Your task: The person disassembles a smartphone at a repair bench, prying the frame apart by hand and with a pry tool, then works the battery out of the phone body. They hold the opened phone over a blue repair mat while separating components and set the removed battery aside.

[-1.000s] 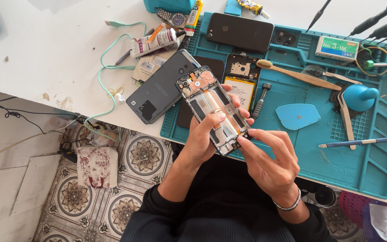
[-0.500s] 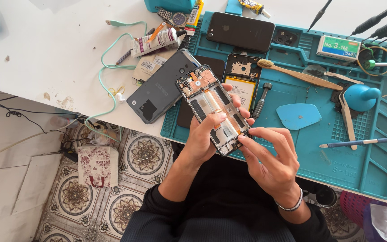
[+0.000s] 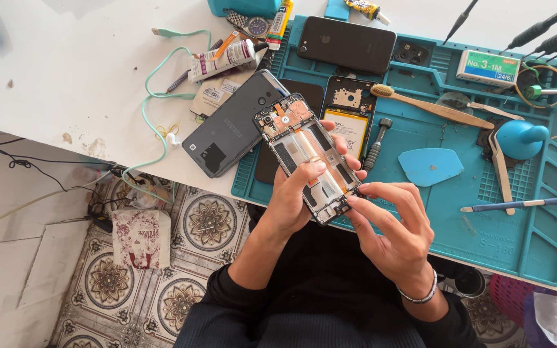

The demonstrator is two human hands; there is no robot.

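You've got one opened phone frame [image 3: 307, 158] in hand, two hands [image 3: 291, 196] [image 3: 391, 235] on it. On the one teal mat [image 3: 517, 245]: one black phone [image 3: 346, 44], one opened phone with battery [image 3: 348, 116], one wooden toothbrush [image 3: 433, 106], one blue pick [image 3: 430, 166]. Off-mat: one grey back cover [image 3: 230, 125], two glue tubes [image 3: 224, 59] [image 3: 280, 19].

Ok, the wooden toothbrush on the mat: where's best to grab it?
Take the wooden toothbrush by the middle of its long handle, pinching across its width from above. It lies flat and slanted on the teal mat, bristle head upper left, and the handle's midsection looks clear of neighbours.
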